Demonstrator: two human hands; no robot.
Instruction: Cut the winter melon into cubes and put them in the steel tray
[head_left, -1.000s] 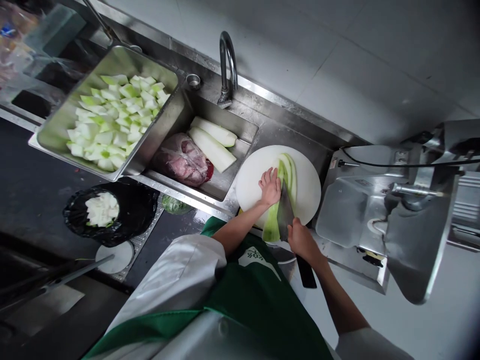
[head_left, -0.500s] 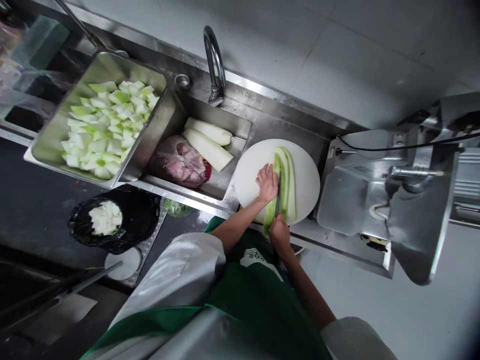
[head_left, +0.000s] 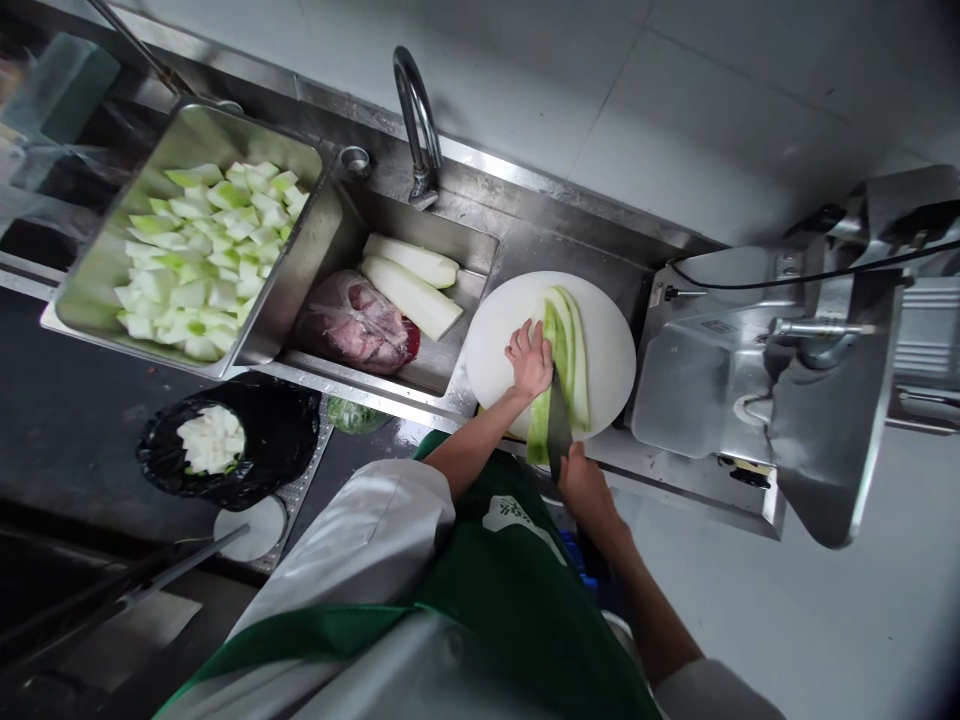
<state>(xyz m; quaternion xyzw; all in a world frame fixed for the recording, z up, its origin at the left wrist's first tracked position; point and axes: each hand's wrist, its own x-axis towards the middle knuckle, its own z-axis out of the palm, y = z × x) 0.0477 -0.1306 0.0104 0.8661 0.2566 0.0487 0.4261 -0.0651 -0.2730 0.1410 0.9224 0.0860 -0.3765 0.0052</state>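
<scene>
Long pale-green gourd strips [head_left: 574, 350] lie side by side on a round white cutting board [head_left: 499, 365]. My left hand [head_left: 531, 362] rests on the left strip and the board, its fingers spread. A kitchen knife [head_left: 558, 425] is in my right hand [head_left: 589, 490], whose fingers are wrapped round the handle. Its dark blade slants across the near end of the left strip, with the tip close to my left hand. The handle is mostly hidden by my fingers.
Left of the board, a sink [head_left: 480, 275] holds peeled gourd pieces [head_left: 412, 295] and bagged meat [head_left: 356, 320]. A steel pan [head_left: 90, 310] of cut chunks stands farther left. A faucet [head_left: 416, 120] rises behind; a metal slicer [head_left: 690, 390] stands right. A black-bagged bin [head_left: 277, 430] is below.
My right hand has moved slightly right and toward me with the knife, so more of the blade shows. My left hand stays on the strip. The view has shifted a little.
</scene>
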